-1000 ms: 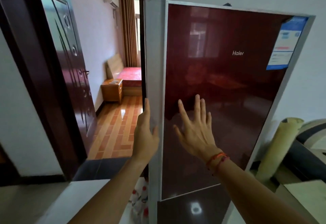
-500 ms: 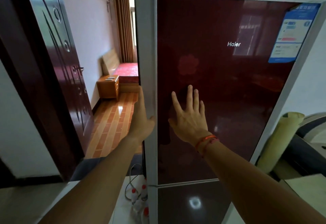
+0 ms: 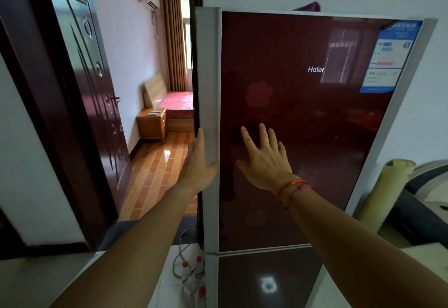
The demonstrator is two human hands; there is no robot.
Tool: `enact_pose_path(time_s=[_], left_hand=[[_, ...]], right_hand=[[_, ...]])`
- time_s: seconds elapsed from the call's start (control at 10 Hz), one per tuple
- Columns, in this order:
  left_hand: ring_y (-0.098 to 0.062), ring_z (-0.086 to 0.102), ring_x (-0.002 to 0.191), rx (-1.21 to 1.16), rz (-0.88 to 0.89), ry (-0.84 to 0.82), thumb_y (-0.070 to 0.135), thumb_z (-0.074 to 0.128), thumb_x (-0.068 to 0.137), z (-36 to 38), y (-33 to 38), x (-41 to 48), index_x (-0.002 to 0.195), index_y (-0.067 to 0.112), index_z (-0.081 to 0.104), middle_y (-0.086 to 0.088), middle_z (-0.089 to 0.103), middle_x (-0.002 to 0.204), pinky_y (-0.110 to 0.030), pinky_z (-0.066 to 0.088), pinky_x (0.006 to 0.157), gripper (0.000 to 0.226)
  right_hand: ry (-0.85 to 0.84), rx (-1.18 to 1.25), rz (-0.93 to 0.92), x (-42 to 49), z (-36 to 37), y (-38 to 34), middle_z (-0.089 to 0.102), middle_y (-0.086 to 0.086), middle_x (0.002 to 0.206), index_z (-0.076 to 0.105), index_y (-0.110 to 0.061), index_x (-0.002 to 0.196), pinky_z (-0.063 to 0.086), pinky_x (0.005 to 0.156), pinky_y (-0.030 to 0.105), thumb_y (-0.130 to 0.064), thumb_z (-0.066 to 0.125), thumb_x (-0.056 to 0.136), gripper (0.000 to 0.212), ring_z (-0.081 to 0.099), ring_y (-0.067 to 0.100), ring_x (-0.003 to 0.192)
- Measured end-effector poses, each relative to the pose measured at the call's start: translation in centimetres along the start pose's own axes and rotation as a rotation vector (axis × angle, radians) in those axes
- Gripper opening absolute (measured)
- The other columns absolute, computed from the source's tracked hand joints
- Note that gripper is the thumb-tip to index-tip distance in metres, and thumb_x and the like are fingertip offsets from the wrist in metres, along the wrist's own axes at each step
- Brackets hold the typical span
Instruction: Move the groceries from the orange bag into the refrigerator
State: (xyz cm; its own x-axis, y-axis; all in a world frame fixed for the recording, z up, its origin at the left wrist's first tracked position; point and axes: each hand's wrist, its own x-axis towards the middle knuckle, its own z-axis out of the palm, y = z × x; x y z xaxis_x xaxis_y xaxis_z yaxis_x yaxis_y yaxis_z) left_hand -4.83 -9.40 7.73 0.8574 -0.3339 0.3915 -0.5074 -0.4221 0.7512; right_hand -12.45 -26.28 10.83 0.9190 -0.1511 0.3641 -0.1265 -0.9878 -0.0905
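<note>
Pushes refrigerator door [image 3: 303, 138] closer to flush than a second ago, beside the bedroom doorway [image 3: 167, 77]. Head view: presses right hand [image 3: 264, 162] splayed flat on the red glass to seat it; lays left hand [image 3: 197, 162] straight and flat along the grey edge for guidance. Can't spot orange bag or groceries.

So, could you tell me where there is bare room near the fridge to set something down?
The pale surface left of the left arm, near the dark door, looks bare. Crowded: red-capped bottles and a looped cable at the lower left corner of the fridge, and a rolled mat beside its right edge.
</note>
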Motion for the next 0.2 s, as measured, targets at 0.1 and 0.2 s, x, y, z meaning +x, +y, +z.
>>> enact_pose_path(time_s=[0.1, 0.2], left_hand=[[-0.023, 0.011, 0.152, 0.117, 0.012, 0.019, 0.017, 0.061, 0.095, -0.5, -0.1, -1.1, 0.157, 0.028, -0.001, 0.003, 0.004, 0.165, -0.04, 0.025, 0.115, 0.088], [-0.027, 0.02, 0.149, 0.266, 0.069, 0.072, 0.026, 0.062, 0.093, -0.9, 0.2, -2.3, 0.157, 0.026, 0.005, 0.0, 0.009, 0.163, -0.043, 0.039, 0.108, 0.086]], right_hand=[[-0.016, 0.017, 0.017, -1.1, -0.8, 0.0, -0.003, 0.014, 0.166, -0.006, -0.037, 0.158, 0.02, 0.118, 0.059, -0.051, 0.05, 0.096, 0.085, 0.003, 0.041, 0.152], [-0.029, 0.047, 0.038, -2.4, -1.6, 0.1, 0.001, 0.014, 0.166, -0.004, -0.038, 0.158, 0.023, 0.116, 0.06, -0.053, 0.049, 0.096, 0.083, 0.007, 0.041, 0.151]])
